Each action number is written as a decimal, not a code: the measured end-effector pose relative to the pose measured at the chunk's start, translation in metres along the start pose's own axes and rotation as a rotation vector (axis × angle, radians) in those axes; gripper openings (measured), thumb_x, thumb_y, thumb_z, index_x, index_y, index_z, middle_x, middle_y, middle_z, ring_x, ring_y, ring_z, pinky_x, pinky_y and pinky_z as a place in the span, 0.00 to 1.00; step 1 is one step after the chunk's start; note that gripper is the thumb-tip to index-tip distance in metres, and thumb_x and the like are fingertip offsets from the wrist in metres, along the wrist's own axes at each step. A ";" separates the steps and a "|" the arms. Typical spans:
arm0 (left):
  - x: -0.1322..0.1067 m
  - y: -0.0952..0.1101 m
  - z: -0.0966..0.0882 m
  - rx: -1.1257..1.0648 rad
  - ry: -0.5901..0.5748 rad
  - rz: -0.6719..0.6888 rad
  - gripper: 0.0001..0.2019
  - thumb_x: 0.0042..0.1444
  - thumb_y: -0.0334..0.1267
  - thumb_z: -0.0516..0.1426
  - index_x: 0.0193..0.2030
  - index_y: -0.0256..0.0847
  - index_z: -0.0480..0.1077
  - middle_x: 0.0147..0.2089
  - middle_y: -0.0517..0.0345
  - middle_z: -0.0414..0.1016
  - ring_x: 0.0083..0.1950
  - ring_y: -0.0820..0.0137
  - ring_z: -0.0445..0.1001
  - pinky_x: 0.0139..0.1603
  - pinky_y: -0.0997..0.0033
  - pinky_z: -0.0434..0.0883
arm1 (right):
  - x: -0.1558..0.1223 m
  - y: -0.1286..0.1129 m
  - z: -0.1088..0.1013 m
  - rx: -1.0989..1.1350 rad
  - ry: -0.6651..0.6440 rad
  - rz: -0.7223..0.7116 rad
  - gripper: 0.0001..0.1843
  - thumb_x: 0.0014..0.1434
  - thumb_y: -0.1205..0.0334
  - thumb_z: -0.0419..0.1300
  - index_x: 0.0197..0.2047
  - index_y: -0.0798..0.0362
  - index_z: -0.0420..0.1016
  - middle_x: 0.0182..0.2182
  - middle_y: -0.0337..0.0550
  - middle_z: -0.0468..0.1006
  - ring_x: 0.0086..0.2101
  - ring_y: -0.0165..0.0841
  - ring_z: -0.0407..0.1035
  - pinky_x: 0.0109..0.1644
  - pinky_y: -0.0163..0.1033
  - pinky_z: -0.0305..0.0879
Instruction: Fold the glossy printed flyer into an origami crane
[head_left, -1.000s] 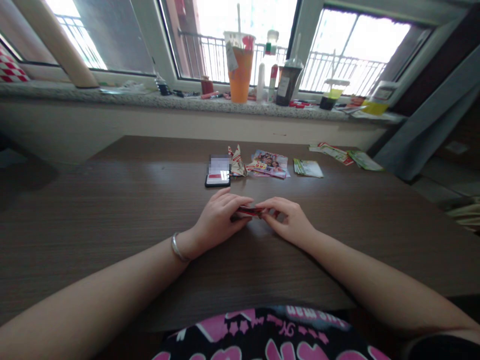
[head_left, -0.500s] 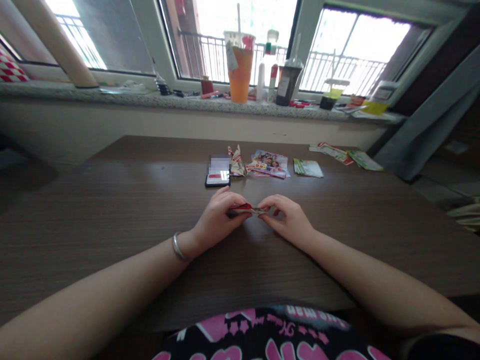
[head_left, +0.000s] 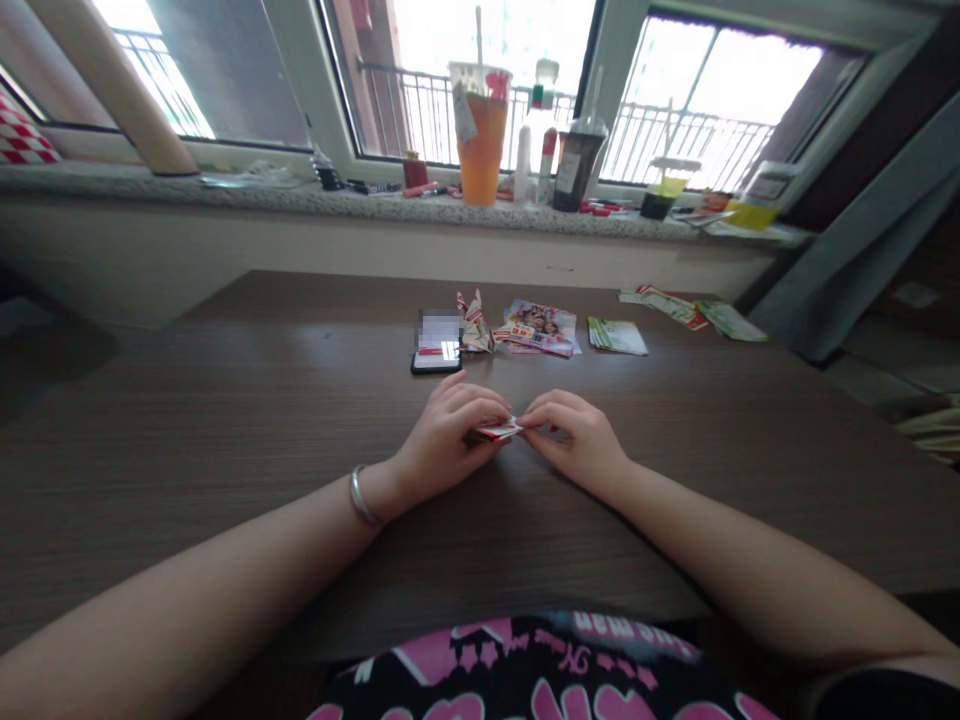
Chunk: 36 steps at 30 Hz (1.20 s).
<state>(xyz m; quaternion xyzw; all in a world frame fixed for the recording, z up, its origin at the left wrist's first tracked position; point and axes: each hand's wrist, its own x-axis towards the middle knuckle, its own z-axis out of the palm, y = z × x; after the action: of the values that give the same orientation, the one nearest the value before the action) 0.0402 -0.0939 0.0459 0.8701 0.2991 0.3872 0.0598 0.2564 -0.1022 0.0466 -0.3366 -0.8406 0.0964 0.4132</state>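
Note:
Between my two hands, just above the table (head_left: 337,420), is a small folded piece of paper (head_left: 499,430), red and white. My left hand (head_left: 457,425) grips most of it between thumb and fingers, covering its left part. The fingertips of my right hand (head_left: 574,435) pinch its right tip. Beyond my left hand lies a phone (head_left: 436,345) with a lit screen. Beside the phone stands a folded paper figure (head_left: 475,325) with pointed tips, in cream and red.
Printed leaflets (head_left: 538,325) lie right of the paper figure, with a green-and-white stack of paper (head_left: 617,336) beyond. More paper strips (head_left: 671,306) are at the far right. On the windowsill (head_left: 255,195) stand an orange drink cup (head_left: 480,140), a dark drink cup (head_left: 576,165) and bottles.
The folded paper has turned in my fingers, so a white face with red edges now shows. My left hand has shifted slightly to the right; my right hand is still at the paper's right end.

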 end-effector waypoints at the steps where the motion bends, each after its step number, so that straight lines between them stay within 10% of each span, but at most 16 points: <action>1: 0.000 0.001 -0.001 0.000 0.002 0.015 0.06 0.58 0.36 0.59 0.43 0.44 0.70 0.45 0.57 0.77 0.49 0.68 0.74 0.65 0.53 0.57 | 0.000 0.000 0.000 -0.017 -0.001 -0.004 0.03 0.60 0.63 0.60 0.36 0.49 0.76 0.34 0.42 0.78 0.37 0.31 0.73 0.42 0.37 0.70; 10: 0.001 0.004 -0.006 0.100 0.164 0.014 0.01 0.58 0.37 0.60 0.35 0.47 0.73 0.39 0.63 0.79 0.49 0.67 0.73 0.66 0.51 0.55 | 0.000 0.000 -0.002 -0.121 0.022 -0.001 0.03 0.60 0.65 0.59 0.35 0.48 0.75 0.35 0.42 0.77 0.37 0.32 0.71 0.42 0.38 0.68; 36: 0.000 -0.004 0.001 -0.140 0.126 -0.056 0.02 0.59 0.34 0.59 0.36 0.39 0.73 0.34 0.57 0.73 0.36 0.73 0.72 0.38 0.73 0.72 | 0.005 0.002 -0.007 -0.091 0.070 -0.121 0.05 0.59 0.68 0.60 0.37 0.47 0.72 0.36 0.39 0.81 0.42 0.35 0.72 0.51 0.46 0.67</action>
<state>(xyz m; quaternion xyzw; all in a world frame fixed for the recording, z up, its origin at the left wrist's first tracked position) 0.0394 -0.0901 0.0439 0.8290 0.2988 0.4591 0.1127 0.2611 -0.0984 0.0534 -0.3065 -0.8480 0.0212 0.4318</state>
